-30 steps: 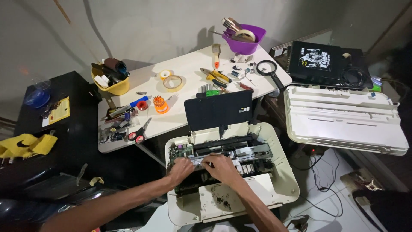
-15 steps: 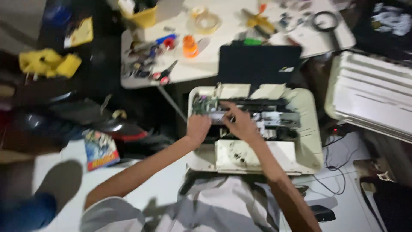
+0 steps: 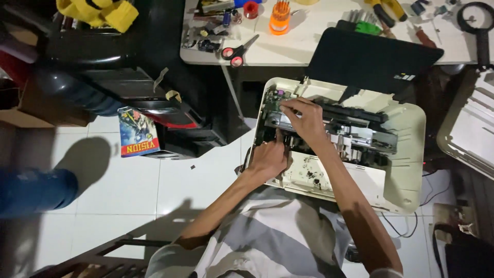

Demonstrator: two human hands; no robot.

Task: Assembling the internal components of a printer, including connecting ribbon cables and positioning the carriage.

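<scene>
An opened cream-coloured printer (image 3: 406, 154) with its cover off lies in front of me, its black paper tray (image 3: 370, 59) raised at the back. My left hand (image 3: 270, 157) rests on the printer's left front edge, index finger pointing into the mechanism. My right hand (image 3: 307, 121) reaches over the left end of the inner metal rail, fingertips pinched by the green circuit board (image 3: 275, 98). Whether those fingers hold a small part is hidden.
A white table (image 3: 319, 44) behind the printer carries scissors (image 3: 237, 51), an orange screwdriver set (image 3: 280, 16), pliers and a magnifier (image 3: 476, 13). A black cabinet (image 3: 118, 77) stands at left, a colourful booklet (image 3: 136, 133) on the tiled floor, another printer housing (image 3: 471, 128) at right.
The camera has dropped closer and tilted down over the printer. My right hand moved left toward the circuit board; my left hand stays at the left front edge.
</scene>
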